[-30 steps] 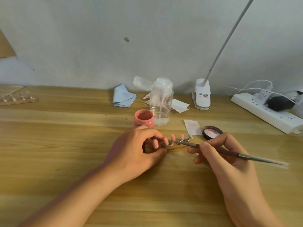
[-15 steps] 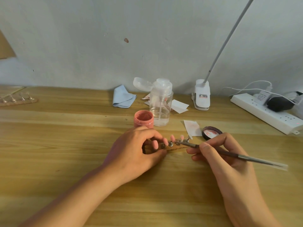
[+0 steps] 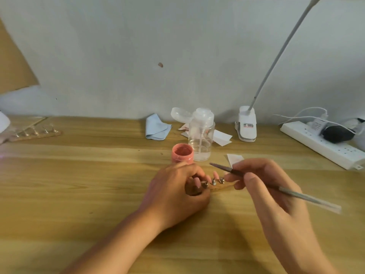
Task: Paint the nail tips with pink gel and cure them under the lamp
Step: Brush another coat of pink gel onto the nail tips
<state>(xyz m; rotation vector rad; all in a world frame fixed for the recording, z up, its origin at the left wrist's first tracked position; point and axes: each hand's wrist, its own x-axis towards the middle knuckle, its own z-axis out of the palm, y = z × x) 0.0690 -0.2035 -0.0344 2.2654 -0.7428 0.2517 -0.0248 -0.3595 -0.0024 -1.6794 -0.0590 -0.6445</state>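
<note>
A small wooden holder strip [image 3: 221,186] with metal pegs carries pink nail tips [image 3: 215,175] at the table's middle. My left hand [image 3: 177,192] grips the strip's left end, fingers curled over it. My right hand [image 3: 270,186] holds a thin grey brush [image 3: 276,187] like a pen; its dark tip points left, lifted above the nail tips toward the open pink gel jar [image 3: 182,154] just behind my left hand. The white clamp lamp [image 3: 246,125] stands at the back, its arm rising to the upper right.
A clear pump bottle [image 3: 201,139] stands beside the jar. A blue cloth [image 3: 157,128], paper wipes [image 3: 222,138] and a white power strip [image 3: 324,147] lie along the back. A second holder strip [image 3: 37,133] lies far left. The wall is close behind.
My right hand lifted the brush off the nail tips and swung its tip up and left toward the gel jar. The head camera tilted up. My left hand kept holding the strip.
</note>
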